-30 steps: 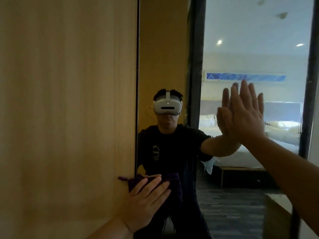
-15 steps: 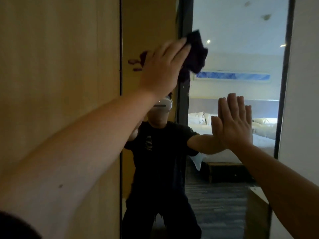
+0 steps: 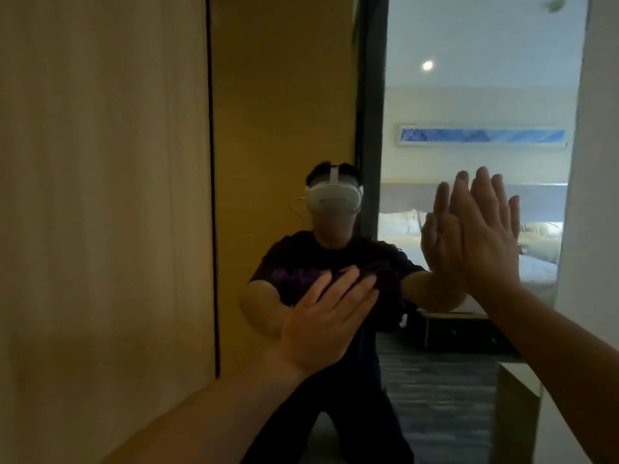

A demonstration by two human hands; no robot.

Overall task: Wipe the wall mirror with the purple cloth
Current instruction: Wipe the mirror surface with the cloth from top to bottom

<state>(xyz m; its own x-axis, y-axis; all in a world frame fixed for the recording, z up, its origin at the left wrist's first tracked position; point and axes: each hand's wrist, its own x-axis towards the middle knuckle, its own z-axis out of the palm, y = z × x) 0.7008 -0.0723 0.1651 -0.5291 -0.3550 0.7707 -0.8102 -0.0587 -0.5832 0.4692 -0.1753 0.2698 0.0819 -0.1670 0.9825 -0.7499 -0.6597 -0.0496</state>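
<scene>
The tall wall mirror (image 3: 284, 95) fills the middle of the head view, between a wood panel and a white wall. My left hand (image 3: 326, 318) presses the dark purple cloth (image 3: 385, 279) flat against the glass at mid height; most of the cloth is hidden under my fingers. My right hand (image 3: 485, 236) rests flat on the mirror further right, fingers up and slightly spread, with nothing in it. The glass reflects a person in a dark shirt and both arms.
A light wood panel (image 3: 100, 195) runs along the mirror's left edge. A white wall (image 3: 599, 195) borders it on the right. The reflection shows a dark door frame, a bed and a grey striped floor behind me.
My left hand has swept the cloth from low on the glass up to the top, then down to mid height. My right hand stays flat on the mirror.
</scene>
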